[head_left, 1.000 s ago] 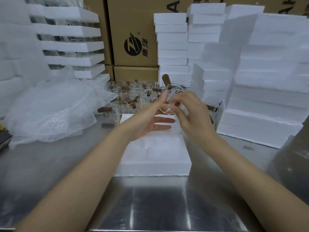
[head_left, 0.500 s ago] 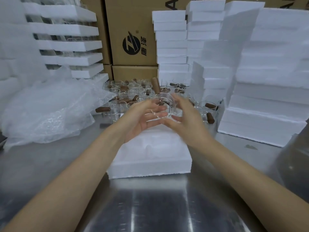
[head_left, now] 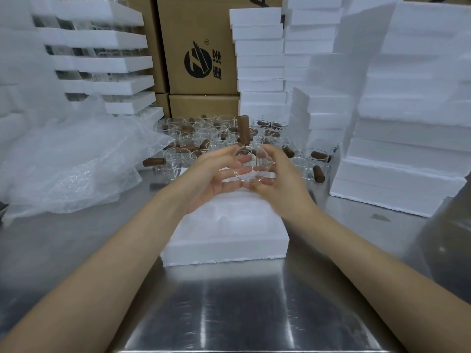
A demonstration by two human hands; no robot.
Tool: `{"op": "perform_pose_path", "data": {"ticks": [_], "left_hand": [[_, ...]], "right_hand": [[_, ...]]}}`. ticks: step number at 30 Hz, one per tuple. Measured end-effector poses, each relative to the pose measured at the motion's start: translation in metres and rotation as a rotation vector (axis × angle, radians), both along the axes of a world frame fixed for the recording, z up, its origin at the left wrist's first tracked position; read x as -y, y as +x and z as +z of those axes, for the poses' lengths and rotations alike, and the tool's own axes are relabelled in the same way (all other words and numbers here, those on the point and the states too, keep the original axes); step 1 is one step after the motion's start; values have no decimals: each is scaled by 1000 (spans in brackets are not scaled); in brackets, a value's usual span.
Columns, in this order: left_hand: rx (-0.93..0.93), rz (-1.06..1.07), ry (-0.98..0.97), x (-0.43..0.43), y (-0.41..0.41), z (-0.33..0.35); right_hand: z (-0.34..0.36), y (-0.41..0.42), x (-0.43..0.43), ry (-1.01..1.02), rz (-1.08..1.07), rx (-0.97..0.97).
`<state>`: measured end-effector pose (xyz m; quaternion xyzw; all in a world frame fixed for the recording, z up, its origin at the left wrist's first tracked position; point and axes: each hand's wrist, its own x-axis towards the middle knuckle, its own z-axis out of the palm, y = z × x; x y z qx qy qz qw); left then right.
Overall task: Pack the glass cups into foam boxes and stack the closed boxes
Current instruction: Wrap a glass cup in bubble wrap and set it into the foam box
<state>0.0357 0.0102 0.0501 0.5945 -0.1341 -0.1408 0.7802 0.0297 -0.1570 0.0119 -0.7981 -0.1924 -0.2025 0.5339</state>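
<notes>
A clear glass cup with a brown wooden handle pointing up is held between both hands above the open foam box. My right hand grips the cup from the right side. My left hand touches its left side with fairly straight fingers. The foam box lies on the steel table with moulded recesses showing. Several more glass cups with brown handles stand crowded behind it.
Tall stacks of white foam boxes fill the right and back. Foam shelves and crumpled bubble wrap lie at the left. Cardboard cartons stand behind. The steel table stretches toward me.
Both hands with the cup have come slightly lower and nearer over the foam box; the cup's handle now points up. The view shifted a little.
</notes>
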Motion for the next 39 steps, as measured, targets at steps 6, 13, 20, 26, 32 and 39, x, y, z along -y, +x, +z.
{"op": "perform_pose_path", "data": {"ticks": [6,13,20,26,32,39], "left_hand": [[3,9,61,3,-1,3],[20,120,63,5,1,2],[92,236,177,5,3,-4],[89,222,185,2,4,-6],[78,226,162,3,3,-4],[252,374,209,3,1,-4]], "right_hand": [[4,-4,1,99,69,-38],[28,-10,7,509,281,-238],[34,-17,2,775,480,-645],[34,-15,7,990,444,-896],[35,-16,7,989,434,-899],[33,-16,4,991,448,-848]]}}
